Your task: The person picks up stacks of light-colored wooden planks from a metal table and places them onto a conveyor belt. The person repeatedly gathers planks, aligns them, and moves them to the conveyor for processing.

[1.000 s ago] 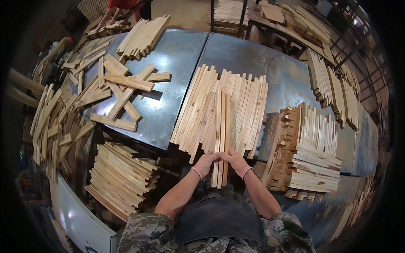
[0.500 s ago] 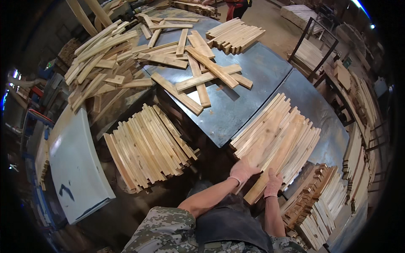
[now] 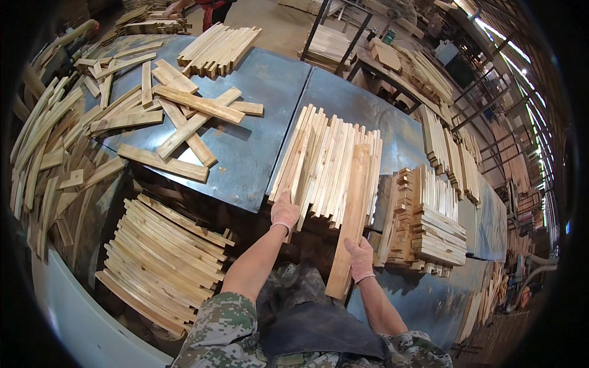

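In a pink-and-white knit glove, my left hand [image 3: 285, 212] is closed around the near end of a narrow wooden board [image 3: 301, 168] at the left side of a row of boards [image 3: 331, 159]. My right hand [image 3: 361, 259], gloved alike, grips a longer, wider wooden board [image 3: 350, 227] near its lower end. That board lies aslant over the right part of the row, its near end sticking out past the table edge toward me. Beneath the row is a blue-grey metal table [image 3: 257, 80]. Both palms are hidden.
Loose boards [image 3: 190, 126] lie crossed on the table's left, with a heap [image 3: 52, 141] beyond. A stack of boards [image 3: 165, 257] sits lower left beside a pale curved panel [image 3: 67, 294]. More stacked pieces [image 3: 435, 227] stand right. Another person [image 3: 215, 12] is at the far side.
The view has swung right, so the table and stacks appear farther left. My hands are wider apart, the left now at the row's left side. The right still holds the long board.
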`<state>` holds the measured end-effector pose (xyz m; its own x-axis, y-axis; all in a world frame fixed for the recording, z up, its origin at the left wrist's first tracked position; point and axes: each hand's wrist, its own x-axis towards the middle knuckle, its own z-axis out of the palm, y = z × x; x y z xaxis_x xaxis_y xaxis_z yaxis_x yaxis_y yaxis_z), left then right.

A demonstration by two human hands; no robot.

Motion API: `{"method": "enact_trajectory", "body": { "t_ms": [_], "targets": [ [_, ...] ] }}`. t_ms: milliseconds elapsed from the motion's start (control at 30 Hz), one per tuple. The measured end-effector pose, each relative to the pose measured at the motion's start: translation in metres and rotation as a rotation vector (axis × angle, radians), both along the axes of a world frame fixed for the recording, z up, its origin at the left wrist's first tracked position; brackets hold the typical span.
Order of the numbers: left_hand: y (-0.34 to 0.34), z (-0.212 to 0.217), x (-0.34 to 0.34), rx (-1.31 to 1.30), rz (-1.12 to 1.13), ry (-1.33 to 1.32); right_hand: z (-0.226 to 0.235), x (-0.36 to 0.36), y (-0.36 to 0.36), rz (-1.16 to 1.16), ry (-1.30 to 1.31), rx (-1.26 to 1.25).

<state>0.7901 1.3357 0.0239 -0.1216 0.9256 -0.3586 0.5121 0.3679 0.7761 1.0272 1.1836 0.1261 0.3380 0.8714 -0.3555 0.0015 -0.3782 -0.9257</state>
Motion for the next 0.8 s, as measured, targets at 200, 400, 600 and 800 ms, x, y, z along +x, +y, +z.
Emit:
{"method": "enact_trajectory", "body": {
  "t_ms": [200, 400, 600, 800],
  "targets": [
    [-0.053, 0.025, -0.015, 0.066, -0.096, -0.136, -0.003, -0.018, 0.002, -0.008, -0.020, -0.007],
    [-0.178, -0.012, -0.047, 0.175, -0.034, -0.248, 0.017, -0.094, 0.023, 0.291, -0.143, 0.017],
    [-0.303, -0.025, -0.150, -0.255, 0.004, -0.268, 0.010, -0.200, 0.022, 0.825, -0.533, 0.053],
    [-0.420, -0.019, -0.200, -0.368, 0.437, -0.291, -0.042, -0.329, 0.015, 1.163, -0.697, 0.030]
  ]
}}
